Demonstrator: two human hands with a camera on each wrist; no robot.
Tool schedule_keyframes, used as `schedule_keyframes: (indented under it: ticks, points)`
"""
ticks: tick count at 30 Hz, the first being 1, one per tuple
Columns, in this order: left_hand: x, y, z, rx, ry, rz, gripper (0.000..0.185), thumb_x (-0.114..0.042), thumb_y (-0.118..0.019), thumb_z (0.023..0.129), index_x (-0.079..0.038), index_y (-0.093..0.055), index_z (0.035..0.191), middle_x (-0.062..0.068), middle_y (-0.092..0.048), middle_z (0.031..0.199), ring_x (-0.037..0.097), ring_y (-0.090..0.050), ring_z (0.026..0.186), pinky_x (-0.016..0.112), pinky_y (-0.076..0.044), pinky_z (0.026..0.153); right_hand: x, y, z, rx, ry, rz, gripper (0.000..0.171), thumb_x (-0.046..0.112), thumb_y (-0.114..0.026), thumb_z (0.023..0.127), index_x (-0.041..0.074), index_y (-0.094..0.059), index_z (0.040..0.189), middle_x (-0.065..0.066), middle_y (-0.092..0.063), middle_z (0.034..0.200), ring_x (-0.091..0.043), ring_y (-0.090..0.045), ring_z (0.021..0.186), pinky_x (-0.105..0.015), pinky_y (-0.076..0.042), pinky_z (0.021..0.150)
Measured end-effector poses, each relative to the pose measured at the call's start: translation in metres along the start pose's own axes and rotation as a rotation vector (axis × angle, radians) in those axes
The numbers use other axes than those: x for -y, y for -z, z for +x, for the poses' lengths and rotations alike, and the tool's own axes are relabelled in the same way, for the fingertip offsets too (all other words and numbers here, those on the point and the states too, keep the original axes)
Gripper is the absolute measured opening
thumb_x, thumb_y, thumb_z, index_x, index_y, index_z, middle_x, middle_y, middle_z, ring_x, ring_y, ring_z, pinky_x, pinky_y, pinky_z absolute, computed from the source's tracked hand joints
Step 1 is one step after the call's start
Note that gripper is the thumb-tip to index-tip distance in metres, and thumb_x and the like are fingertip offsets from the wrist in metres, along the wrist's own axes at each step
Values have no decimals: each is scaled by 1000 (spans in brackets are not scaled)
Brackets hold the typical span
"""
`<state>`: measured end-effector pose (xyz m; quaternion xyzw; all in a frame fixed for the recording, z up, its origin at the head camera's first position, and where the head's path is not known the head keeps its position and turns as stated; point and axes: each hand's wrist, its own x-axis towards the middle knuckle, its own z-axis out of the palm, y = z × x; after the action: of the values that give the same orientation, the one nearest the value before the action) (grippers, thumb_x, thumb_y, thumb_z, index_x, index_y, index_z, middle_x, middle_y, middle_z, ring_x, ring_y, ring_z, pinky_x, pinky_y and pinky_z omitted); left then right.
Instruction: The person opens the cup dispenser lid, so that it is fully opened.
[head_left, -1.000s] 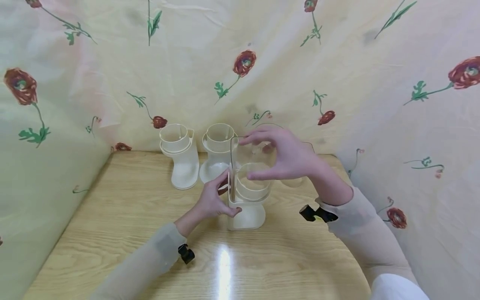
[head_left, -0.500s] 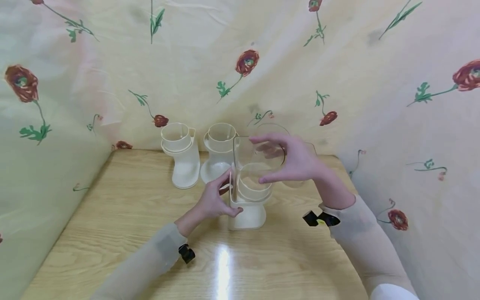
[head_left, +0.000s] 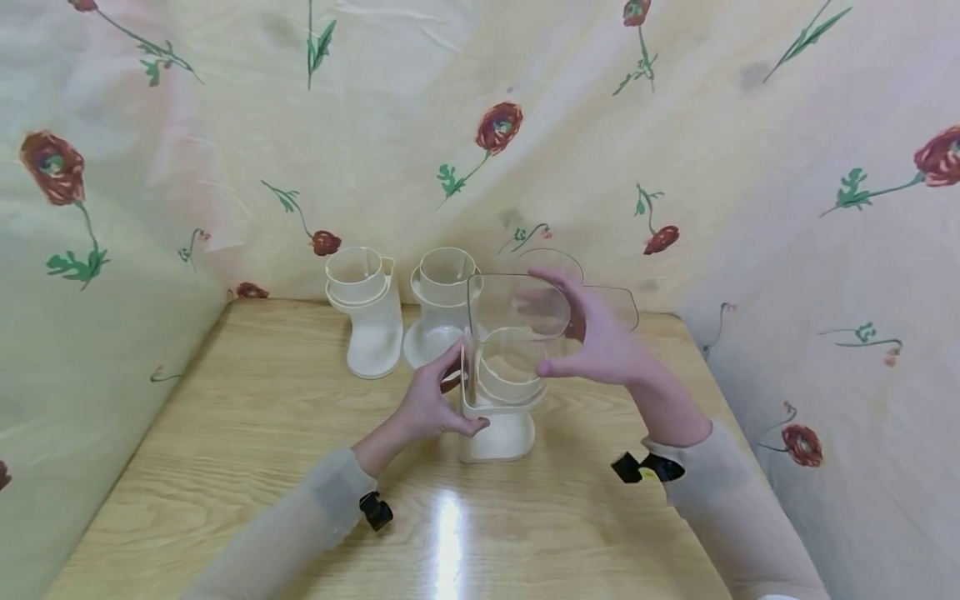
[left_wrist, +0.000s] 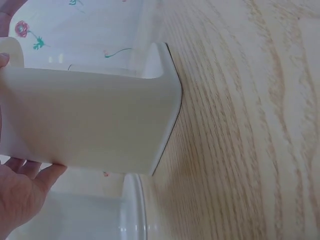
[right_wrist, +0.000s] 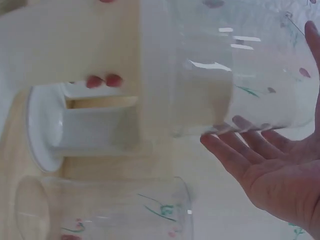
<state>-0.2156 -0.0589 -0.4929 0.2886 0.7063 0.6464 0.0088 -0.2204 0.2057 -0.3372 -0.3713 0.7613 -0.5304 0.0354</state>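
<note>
A white plastic stand (head_left: 498,437) with a rounded foot and a collar on top rests on the table. On the stand sits a clear container (head_left: 517,307), upright, with a rounded square rim. My left hand (head_left: 431,404) grips the stand from its left side, thumb at the front and fingers behind; in the left wrist view those fingers lie along the stand's flat back (left_wrist: 95,120). My right hand (head_left: 596,333) is at the container's right side, thumb and fingers spread wide. In the right wrist view the right fingertips are right at the container's wall (right_wrist: 265,75).
Two more white stands, a left one (head_left: 375,337) and a middle one (head_left: 437,333), stand at the back by the flowered cloth (head_left: 390,150). Another clear container (head_left: 611,307) stands behind my right hand. The wooden table (head_left: 285,433) has cloth around its back and sides.
My right hand has moved to the right, from over the clear container's front to its right side. The left hand keeps its grip on the white stand.
</note>
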Motion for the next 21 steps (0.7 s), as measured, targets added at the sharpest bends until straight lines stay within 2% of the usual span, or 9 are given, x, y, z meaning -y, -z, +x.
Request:
schedule_keyframes:
  ticks: [4, 8, 14, 18, 21]
  points:
    - [-1, -1, -2, -1, 3, 2, 97, 2, -96, 59, -12, -56, 146, 13, -68, 130, 24, -66, 121, 55, -55, 113, -6, -7, -8, -43, -52, 32, 93, -4, -90, 78, 5, -43, 159, -24, -56, 155, -13, -65, 133, -37, -64, 103]
    - [-1, -2, -2, -4, -3, 6, 111, 1, -96, 59, -9, -47, 158, 20, -66, 141, 29, -66, 126, 53, -55, 113, -3, -8, -8, -74, -72, 8, 92, -6, -90, 77, 6, -47, 157, -21, -59, 153, -20, -67, 133, -35, -64, 101]
    - [0, -2, -2, 14, 20, 13, 119, 1, -96, 59, -10, -40, 163, 19, -64, 147, 35, -63, 135, 43, -56, 112, 1, -11, -10, -99, -77, -30, 94, -5, -93, 75, 6, -48, 157, -22, -62, 149, -38, -66, 131, -35, -65, 100]
    - [0, -1, -1, 15, 5, 20, 114, 0, -96, 60, -9, -44, 161, 19, -66, 144, 33, -65, 132, 47, -56, 112, 1, -12, -11, -108, -57, -12, 100, -7, -93, 72, 9, -46, 159, -21, -60, 151, -35, -65, 133, -35, -64, 101]
    - [0, -1, 1, 15, -11, 24, 110, -3, -96, 61, -11, -47, 158, 19, -67, 141, 30, -66, 127, 52, -56, 111, -1, -13, -11, -107, -18, 42, 110, -12, -91, 69, 6, -37, 163, -24, -54, 156, -30, -60, 140, -37, -62, 107]
